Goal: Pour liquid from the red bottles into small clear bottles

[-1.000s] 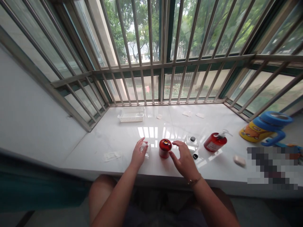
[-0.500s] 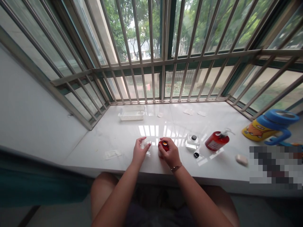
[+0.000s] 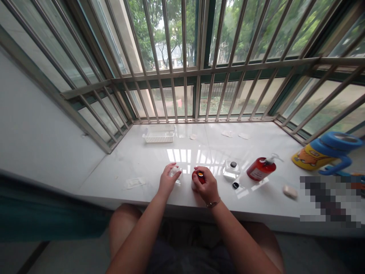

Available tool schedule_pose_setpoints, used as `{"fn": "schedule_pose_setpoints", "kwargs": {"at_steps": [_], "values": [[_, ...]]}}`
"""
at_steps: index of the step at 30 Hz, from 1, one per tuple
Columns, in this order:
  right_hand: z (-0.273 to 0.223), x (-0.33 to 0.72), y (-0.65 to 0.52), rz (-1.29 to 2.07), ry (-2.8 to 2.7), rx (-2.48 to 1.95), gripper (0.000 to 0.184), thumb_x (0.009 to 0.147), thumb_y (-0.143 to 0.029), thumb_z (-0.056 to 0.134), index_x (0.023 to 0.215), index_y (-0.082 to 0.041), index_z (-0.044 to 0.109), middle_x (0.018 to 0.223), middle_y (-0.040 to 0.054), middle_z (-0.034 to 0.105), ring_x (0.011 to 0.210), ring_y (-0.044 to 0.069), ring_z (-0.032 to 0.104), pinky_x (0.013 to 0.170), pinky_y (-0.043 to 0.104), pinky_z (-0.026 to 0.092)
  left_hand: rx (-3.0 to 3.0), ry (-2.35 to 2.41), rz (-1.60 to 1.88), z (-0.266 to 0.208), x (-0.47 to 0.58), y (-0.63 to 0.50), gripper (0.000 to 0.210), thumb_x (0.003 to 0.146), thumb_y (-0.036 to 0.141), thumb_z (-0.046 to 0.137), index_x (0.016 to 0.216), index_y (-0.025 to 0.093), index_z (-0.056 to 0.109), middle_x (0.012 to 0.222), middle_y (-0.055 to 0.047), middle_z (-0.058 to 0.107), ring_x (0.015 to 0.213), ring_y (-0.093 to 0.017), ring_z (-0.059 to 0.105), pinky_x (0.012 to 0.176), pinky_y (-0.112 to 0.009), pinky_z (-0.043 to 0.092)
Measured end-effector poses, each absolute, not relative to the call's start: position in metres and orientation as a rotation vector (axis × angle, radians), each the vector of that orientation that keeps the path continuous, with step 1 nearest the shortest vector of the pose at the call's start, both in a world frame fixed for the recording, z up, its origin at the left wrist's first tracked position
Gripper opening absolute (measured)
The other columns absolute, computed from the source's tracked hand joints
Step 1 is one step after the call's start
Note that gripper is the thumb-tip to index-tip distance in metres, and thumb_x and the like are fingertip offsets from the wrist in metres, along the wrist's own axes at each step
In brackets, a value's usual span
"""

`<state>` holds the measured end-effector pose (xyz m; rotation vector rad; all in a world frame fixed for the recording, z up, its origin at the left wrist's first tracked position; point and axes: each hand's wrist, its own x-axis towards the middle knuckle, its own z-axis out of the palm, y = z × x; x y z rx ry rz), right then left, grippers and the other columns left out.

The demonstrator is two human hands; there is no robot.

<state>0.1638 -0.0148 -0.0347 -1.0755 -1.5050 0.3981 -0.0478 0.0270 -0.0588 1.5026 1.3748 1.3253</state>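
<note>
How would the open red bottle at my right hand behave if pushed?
The open red bottle would probably slide readily, since the white counter looks glossy. Anything inside might spill if it tipped, as it looks uncapped. Laid over, it could well roll, given its rounded sides.

The held bottle (image 3: 202,179) is red, the basket (image 3: 159,139) white.

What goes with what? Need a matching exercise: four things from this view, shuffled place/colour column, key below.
1. Basket
2. Pumpless red bottle
3. Loose black cap
4. Handled mug

A. In the right hand's grip
B. Blue and yellow
C. White, perforated
D. On the countertop, near the square clear bottle

Pairs: 1-C, 2-A, 3-D, 4-B
</note>
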Motion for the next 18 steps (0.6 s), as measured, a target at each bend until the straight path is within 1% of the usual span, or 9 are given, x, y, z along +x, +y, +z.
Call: {"fn": "schedule_pose_setpoints", "kwargs": {"at_steps": [2,4,5,7,9,11,13,15,18], "values": [[-0.0346,0.1639,-0.0147,0.395,-1.504,-1.078,0.011,0.101,-0.034,0.063,0.108,-0.026,0.067,0.114,0.0089,0.073,0.11,0.026,0.071,0.099,0.046,0.06,1.456,1.37,1.348,-0.0593,-0.0476,0.0273,0.037,0.085,0.045,0.081,0.108,0.023,0.063,0.139,-0.013,0.07,0.127,-0.028,0.067,0.115,-0.047,0.049],[-0.0345,0.1641,-0.0148,0.391,-1.503,-1.079,0.011,0.101,-0.034,0.063,0.108,-0.026,0.067,0.114,0.0088,0.073,0.11,0.026,0.071,0.099,0.046,0.06,1.405,1.367,1.376,-0.0601,-0.0473,0.0275,0.045,0.083,0.046,0.083,0.114,0.023,0.06,0.138,-0.014,0.071,0.122,-0.027,0.07,0.109,-0.046,0.054],[-0.0344,0.1642,-0.0149,0.389,-1.502,-1.078,0.011,0.101,-0.034,0.063,0.108,-0.026,0.067,0.114,0.0088,0.074,0.11,0.026,0.071,0.098,0.046,0.06,1.401,1.37,1.382,-0.0603,-0.0472,0.0276,0.048,0.083,0.046,0.084,0.118,0.023,0.06,0.138,-0.013,0.071,0.122,-0.027,0.07,0.109,-0.046,0.054],[-0.0343,0.1643,-0.0151,0.386,-1.5,-1.076,0.012,0.101,-0.034,0.063,0.108,-0.026,0.067,0.114,0.009,0.074,0.11,0.026,0.071,0.098,0.046,0.06,1.44,1.379,1.374,-0.0603,-0.0476,0.0277,0.048,0.085,0.046,0.082,0.123,0.024,0.064,0.138,-0.012,0.071,0.127,-0.028,0.068,0.113,-0.047,0.052],[-0.0343,0.1642,-0.0154,0.382,-1.499,-1.073,0.012,0.101,-0.034,0.063,0.108,-0.026,0.067,0.114,0.0091,0.074,0.11,0.026,0.071,0.098,0.047,0.06,1.497,1.38,1.352,-0.0599,-0.0482,0.0278,0.039,0.087,0.046,0.08,0.117,0.024,0.07,0.138,-0.012,0.071,0.132,-0.029,0.066,0.118,-0.047,0.048],[-0.0344,0.1641,-0.0155,0.376,-1.501,-1.069,0.011,0.101,-0.034,0.063,0.108,-0.026,0.067,0.114,0.0089,0.074,0.11,0.026,0.071,0.099,0.046,0.06,1.503,1.372,1.338,-0.06,-0.0484,0.0278,0.033,0.088,0.046,0.079,0.11,0.023,0.07,0.139,-0.012,0.07,0.131,-0.029,0.066,0.118,-0.047,0.047],[-0.0345,0.1639,-0.0154,0.374,-1.501,-1.064,0.011,0.101,-0.033,0.063,0.108,-0.026,0.067,0.114,0.0087,0.074,0.11,0.026,0.071,0.099,0.046,0.06,1.452,1.363,1.353,-0.0607,-0.0479,0.0278,0.036,0.087,0.045,0.081,0.109,0.023,0.064,0.139,-0.012,0.07,0.128,-0.028,0.068,0.116,-0.048,0.049],[-0.0348,0.1637,-0.015,0.377,-1.501,-1.064,0.011,0.101,-0.033,0.063,0.108,-0.026,0.067,0.114,0.0086,0.074,0.11,0.026,0.071,0.099,0.046,0.06,1.401,1.349,1.382,-0.0614,-0.0473,0.0277,0.043,0.085,0.044,0.083,0.114,0.023,0.059,0.139,-0.013,0.07,0.128,-0.028,0.068,0.114,-0.048,0.051],[-0.0349,0.1634,-0.0145,0.379,-1.5,-1.071,0.011,0.101,-0.033,0.063,0.108,-0.026,0.067,0.114,0.0087,0.074,0.11,0.026,0.071,0.099,0.046,0.06,1.435,1.354,1.38,-0.0606,-0.0476,0.0278,0.047,0.085,0.045,0.083,0.123,0.024,0.062,0.14,-0.012,0.07,0.135,-0.029,0.064,0.12,-0.048,0.047]]}}
